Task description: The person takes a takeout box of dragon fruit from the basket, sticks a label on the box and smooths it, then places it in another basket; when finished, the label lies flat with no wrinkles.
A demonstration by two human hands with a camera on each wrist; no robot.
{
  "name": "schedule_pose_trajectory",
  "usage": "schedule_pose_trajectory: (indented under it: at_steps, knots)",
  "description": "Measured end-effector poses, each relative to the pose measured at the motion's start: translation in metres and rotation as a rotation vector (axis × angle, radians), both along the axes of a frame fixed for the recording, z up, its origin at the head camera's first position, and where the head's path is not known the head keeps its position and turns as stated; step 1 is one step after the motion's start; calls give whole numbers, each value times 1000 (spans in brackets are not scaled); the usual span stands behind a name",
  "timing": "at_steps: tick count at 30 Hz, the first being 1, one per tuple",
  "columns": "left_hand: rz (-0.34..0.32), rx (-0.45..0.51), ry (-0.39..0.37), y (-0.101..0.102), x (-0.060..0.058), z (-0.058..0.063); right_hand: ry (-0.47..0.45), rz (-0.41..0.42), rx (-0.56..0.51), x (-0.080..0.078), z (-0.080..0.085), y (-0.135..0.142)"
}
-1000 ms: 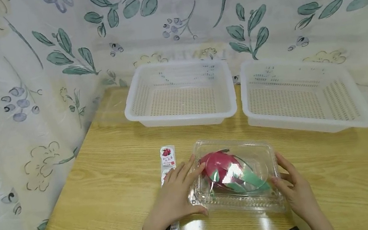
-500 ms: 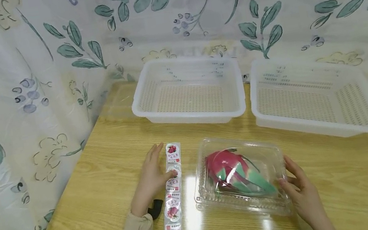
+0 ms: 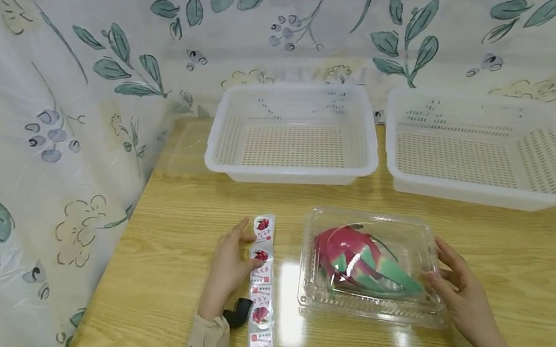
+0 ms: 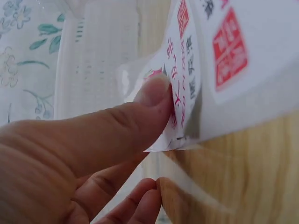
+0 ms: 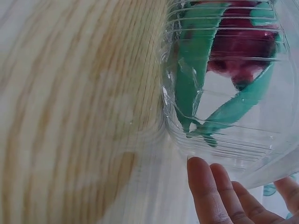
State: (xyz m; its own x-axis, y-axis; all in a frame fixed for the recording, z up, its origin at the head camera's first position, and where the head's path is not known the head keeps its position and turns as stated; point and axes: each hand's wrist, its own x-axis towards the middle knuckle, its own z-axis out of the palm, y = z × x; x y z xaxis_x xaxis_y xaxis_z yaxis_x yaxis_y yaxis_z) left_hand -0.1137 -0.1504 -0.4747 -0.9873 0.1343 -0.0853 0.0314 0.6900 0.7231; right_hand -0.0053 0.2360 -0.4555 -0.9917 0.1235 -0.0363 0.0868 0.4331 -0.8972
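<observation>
A strip of round dragon fruit stickers (image 3: 260, 308) lies lengthwise on the table. My left hand (image 3: 225, 269) pinches its upper part; in the left wrist view the thumb (image 4: 154, 93) presses on the strip, which bends up there, with fingers behind it. To the right stands a clear plastic clamshell box (image 3: 322, 296), lid down, with a red and green dragon fruit (image 3: 354, 256) inside. My right hand (image 3: 464, 296) touches the box's right end. In the right wrist view its fingertips (image 5: 200, 170) meet the ribbed wall with the fingers fairly straight.
Two white perforated plastic baskets (image 3: 292, 178) (image 3: 495, 200) stand side by side along the back of the wooden table (image 3: 127, 299). A clear plastic piece (image 3: 184, 146) lies at the back left corner. A floral curtain (image 3: 252, 29) hangs behind and to the left.
My left hand has left the box, moved left to the sticker strip and taken hold of it. The right hand has stayed at the box's right end. The view has shifted slightly.
</observation>
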Motion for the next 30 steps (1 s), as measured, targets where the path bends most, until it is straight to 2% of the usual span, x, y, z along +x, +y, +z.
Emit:
schedule_pose_trajectory:
  at_steps: [5,7,14,17,24,30]
  knots:
    - [4,4,1,3,0,0,-11,-4,-8,1,-1,1]
    - [11,35,-21,4,1,0,-11,-6,-5,2,-2,1]
    - [11,338,-110,4,2,3,19,-1,-4,5,-3,2]
    - [30,400,-113,3,2,7,18,0,-11,5,-3,2]
    - [96,445,-127,3,5,22,1,9,17,3,-1,1]
    - [139,399,-104,5,8,31,-33,31,4,1,3,1]
